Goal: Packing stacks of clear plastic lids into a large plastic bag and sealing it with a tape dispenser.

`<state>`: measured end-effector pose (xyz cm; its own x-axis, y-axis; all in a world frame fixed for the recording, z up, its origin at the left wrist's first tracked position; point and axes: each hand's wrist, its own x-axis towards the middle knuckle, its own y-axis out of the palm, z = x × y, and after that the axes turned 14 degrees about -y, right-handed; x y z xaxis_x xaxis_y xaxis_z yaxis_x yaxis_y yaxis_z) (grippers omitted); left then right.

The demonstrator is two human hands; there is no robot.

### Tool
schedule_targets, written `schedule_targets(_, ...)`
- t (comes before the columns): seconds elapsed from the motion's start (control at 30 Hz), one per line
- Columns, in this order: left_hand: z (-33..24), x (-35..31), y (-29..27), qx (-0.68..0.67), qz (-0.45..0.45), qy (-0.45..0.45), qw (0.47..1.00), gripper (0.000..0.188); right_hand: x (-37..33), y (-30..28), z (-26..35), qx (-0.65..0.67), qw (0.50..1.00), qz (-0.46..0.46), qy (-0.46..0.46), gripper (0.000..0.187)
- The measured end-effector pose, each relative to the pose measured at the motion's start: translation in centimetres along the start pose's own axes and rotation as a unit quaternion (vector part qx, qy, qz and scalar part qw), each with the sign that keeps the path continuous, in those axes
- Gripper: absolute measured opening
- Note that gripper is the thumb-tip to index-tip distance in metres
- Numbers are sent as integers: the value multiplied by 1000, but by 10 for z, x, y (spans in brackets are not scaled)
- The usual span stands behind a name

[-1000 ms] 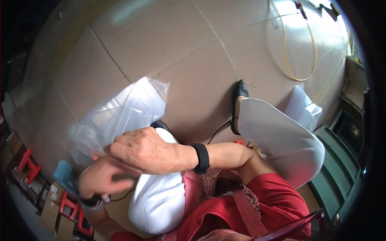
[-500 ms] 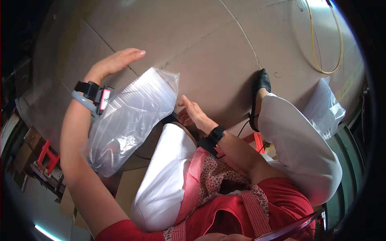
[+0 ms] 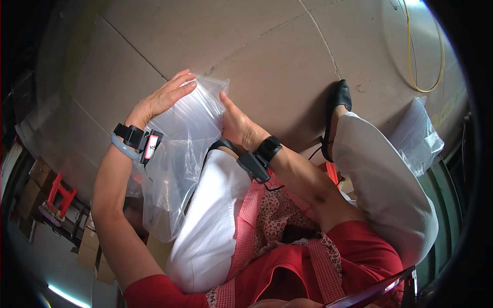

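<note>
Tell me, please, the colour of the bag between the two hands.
The plastic bag is transparent and colourless, best seen in the head view.

Hands (image 3: 163,99), just now apart from the plastic bag (image 3: 187,126), now against its sides.

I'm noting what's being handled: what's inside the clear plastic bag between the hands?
Inside the clear plastic bag, a pale, ridged stack shows at its far end, between the left hand and right hand. The part under the left hand is covered; piece count unclear.
</note>
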<state>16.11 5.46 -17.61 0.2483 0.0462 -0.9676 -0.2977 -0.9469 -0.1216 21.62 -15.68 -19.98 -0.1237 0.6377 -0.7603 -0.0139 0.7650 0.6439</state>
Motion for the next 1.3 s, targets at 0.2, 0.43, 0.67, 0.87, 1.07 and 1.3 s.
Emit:
schedule_targets(0.2,-3,5,-4,63,-15,17,998,81,14,-31,-12,-95,995,-15,22,83)
schedule_targets(0.43,12,-88,-42,-163,-176,78,968,57,-23,-5,17,-423,878,17,-222,68)
schedule_targets(0.67,45,-254,6,-283,-262,146,911,35,-94,114,21,-656,393,258,-591,33)
schedule_targets(0.87,42,-245,111,-240,-325,63,913,44,-89,120,8,-573,409,236,-670,18)
schedule_targets(1.07,63,-175,134,-144,-402,136,894,46,-92,118,-3,-560,423,240,-670,24)
schedule_targets(1.3,54,-195,97,-67,-618,198,758,49,-98,118,-4,-530,488,229,-655,29)
